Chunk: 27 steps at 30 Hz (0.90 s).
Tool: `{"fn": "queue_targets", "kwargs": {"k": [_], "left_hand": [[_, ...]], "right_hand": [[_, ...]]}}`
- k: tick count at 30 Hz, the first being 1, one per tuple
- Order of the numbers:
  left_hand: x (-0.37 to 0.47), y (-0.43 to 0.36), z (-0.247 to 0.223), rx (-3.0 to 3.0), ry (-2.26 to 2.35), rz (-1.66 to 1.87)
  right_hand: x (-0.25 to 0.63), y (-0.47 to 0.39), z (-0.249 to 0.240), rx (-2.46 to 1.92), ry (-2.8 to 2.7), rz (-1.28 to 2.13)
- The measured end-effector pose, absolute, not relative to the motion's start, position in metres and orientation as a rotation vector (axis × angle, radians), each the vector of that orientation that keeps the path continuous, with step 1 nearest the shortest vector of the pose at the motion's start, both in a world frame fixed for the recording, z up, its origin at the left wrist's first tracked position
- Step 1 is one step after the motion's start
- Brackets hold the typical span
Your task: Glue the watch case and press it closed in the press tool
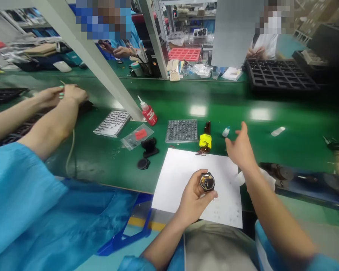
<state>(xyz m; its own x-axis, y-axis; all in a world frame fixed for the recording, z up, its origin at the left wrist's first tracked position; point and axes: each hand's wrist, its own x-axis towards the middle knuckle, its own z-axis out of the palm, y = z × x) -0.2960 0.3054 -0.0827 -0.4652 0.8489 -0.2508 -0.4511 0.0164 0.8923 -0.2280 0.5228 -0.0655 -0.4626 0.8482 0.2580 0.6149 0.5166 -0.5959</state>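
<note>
Left hand (194, 195) gripping round part (207, 182), right hand (239, 148) spread

The left hand (194, 195) rises from the bottom edge on a bare forearm angled up and to the right, its fingers and thumb curled closed around a small round piece held at the fingertips, palm turned toward the body. The right hand (239, 147) is raised farther out on a bare forearm, fingers loosely spread and open, thumb up, gripping nothing. Both arms wear blue sleeves.
</note>
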Motion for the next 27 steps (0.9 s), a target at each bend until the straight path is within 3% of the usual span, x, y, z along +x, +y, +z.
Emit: {"fn": "queue_targets", "kwargs": {"k": [11, 18, 20, 24, 27], "left_hand": [[-0.324, 0.300, -0.086, 0.467, 0.865, 1.645], [-0.325, 0.299, -0.088, 0.441, 0.735, 1.662], [-0.323, 0.300, -0.087, 0.483, 0.743, 1.671], [-0.316, 0.306, -0.087, 0.533, 0.819, 1.668], [-0.311, 0.311, -0.090, 0.536, 0.903, 1.646]], "right_hand": [[-0.257, 0.538, -0.101, -1.176, -2.547, 0.229], [-0.238, 0.527, -0.066, -1.045, -2.427, 0.195], [-0.216, 0.511, -0.054, -0.907, -2.300, 0.371], [-0.172, 0.473, -0.055, -0.581, -1.723, 1.155], [-0.158, 0.453, -0.065, -0.580, -1.492, 1.418]]}}
